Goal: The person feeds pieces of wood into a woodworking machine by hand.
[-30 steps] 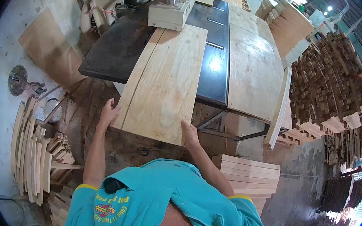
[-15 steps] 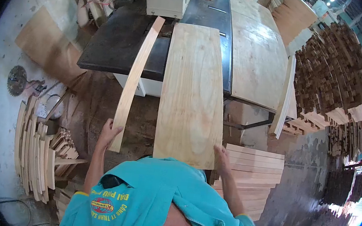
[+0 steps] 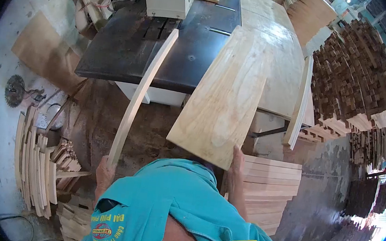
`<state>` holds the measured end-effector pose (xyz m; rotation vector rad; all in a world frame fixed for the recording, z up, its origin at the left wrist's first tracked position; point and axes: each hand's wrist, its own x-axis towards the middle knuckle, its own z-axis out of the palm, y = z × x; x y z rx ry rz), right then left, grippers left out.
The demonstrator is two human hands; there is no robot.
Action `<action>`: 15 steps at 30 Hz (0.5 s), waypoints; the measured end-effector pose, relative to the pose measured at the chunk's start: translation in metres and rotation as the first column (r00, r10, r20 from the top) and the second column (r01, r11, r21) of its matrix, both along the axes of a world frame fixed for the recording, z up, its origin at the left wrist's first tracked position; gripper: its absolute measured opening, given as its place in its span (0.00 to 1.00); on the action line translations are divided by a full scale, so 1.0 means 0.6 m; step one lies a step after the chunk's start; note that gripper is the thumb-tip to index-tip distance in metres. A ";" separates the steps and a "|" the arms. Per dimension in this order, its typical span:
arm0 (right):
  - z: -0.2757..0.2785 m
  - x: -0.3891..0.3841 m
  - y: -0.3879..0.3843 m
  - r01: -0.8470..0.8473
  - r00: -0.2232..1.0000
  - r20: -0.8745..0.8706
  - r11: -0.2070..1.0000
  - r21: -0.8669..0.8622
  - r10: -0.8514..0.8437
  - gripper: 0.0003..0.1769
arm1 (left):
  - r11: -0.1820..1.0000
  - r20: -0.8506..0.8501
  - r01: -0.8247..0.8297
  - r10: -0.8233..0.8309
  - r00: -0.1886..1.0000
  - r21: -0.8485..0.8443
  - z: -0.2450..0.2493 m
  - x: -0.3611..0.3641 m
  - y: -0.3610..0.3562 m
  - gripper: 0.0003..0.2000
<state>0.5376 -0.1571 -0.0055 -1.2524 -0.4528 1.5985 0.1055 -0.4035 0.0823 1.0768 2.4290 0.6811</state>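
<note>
My left hand (image 3: 105, 175) is closed around the near end of a long, narrow wood strip (image 3: 142, 91). The strip slants away from me, its far end over the black machine table (image 3: 115, 53). At the near right corner of a wide wooden board (image 3: 223, 100), my right hand (image 3: 237, 167) grips the edge; its fingers are partly hidden by the board. That board lies tilted to the right, its far part over the black table and the plywood surface beside it. Between strip and board there is a gap.
A pale machine head (image 3: 170, 1) stands over the table's far side. To its right is a plywood tabletop (image 3: 284, 59). Stacked wood strips (image 3: 269, 175) lie by my right arm, and curved pieces (image 3: 35, 170) lean at the left wall. A long piece (image 3: 300, 103) leans against the plywood edge.
My left hand has drawn the strip back toward me and turned it more on its edge. The wide board has swung, its far end moving right and its near edge now slanting.
</note>
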 end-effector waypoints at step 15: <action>0.084 -0.075 0.223 -0.899 -0.167 0.972 0.430 -0.082 -0.163 0.35 | 0.994 0.024 0.109 -0.109 0.994 -0.015 -0.006 0.124 0.165 0.19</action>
